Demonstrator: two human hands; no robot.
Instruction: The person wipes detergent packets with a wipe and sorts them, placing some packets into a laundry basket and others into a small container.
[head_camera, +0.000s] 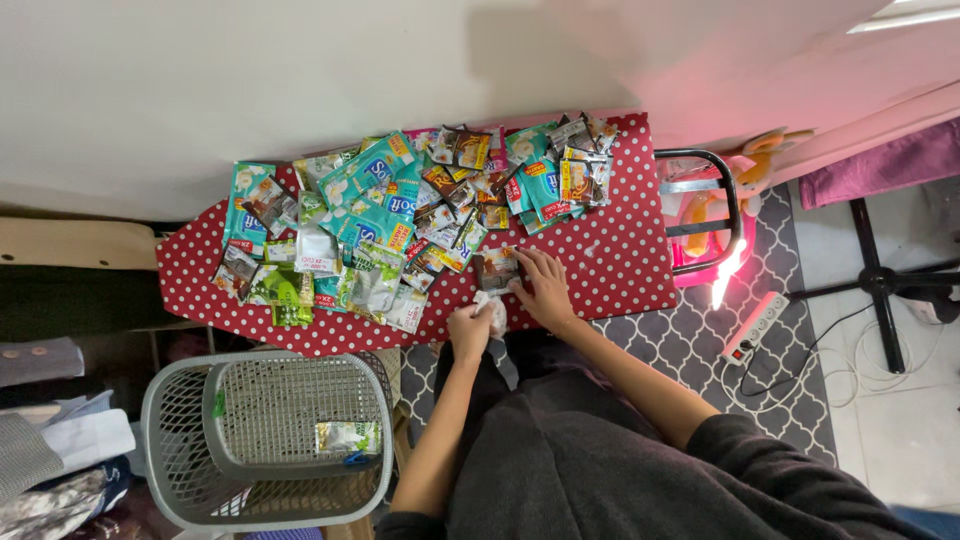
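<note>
A red ironing board with white dots (620, 260) carries a heap of empty sachets and wrappers (400, 210), teal, green, brown and silver. My left hand (470, 328) is closed around a white crumpled cloth (493, 308) at the board's near edge. My right hand (545, 285) lies flat on the board with its fingers on a small brown sachet (497, 268), just above the cloth. Both forearms reach up from my dark clothing at the bottom.
A grey plastic basket (265, 440) with one green wrapper (347, 436) in it stands at the lower left. Right of the board are a black metal stand (712, 200), a pink object, a white power strip (755, 327) and a fan base (880, 280).
</note>
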